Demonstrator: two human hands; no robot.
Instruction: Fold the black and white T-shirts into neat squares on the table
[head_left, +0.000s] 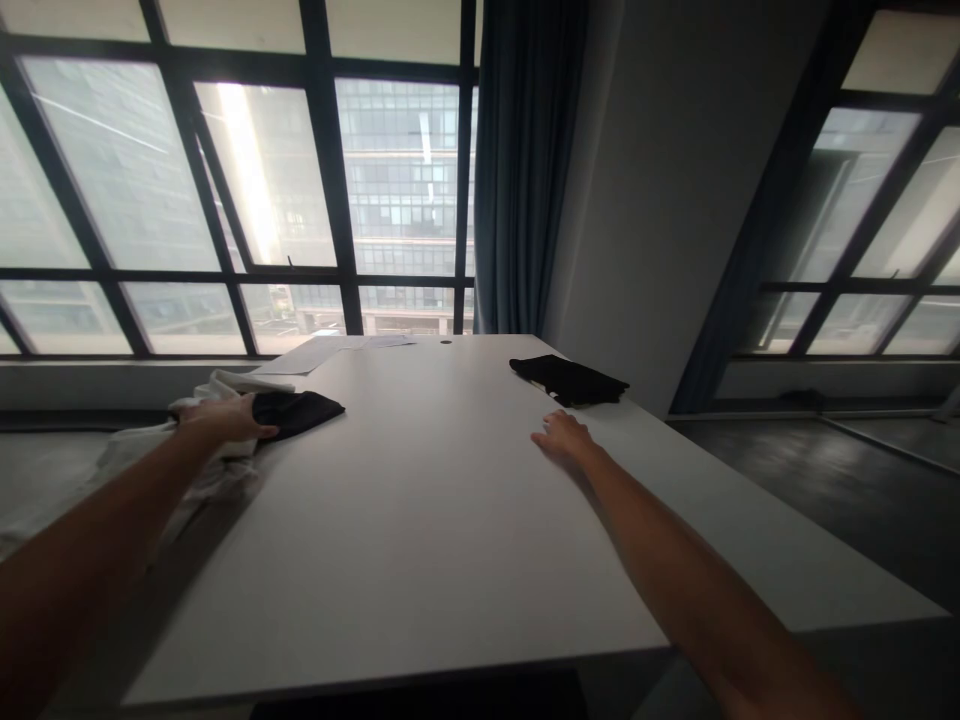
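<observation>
At the table's left edge, my left hand (225, 418) grips a heap of cloth, its thumb lying against a black cloth (300, 412). A white cloth (232, 382) is bunched under and around the same hand and hangs over the side. Part of the left fingers is hidden in the fabric. My right hand (566, 437) rests low over the white table (420, 500), fingers slightly bent and thumb apart, holding nothing that I can see. Just beyond it lies a flat, folded black cloth (574, 380) near the right edge, apart from the fingers.
White paper sheets (300, 356) lie at the far left of the table. A small dark round spot (445, 342) marks its far end. Behind stand large windows (397, 180), a blue curtain (517, 180) and a wall (645, 200). Grey floor (825, 480) shows at right.
</observation>
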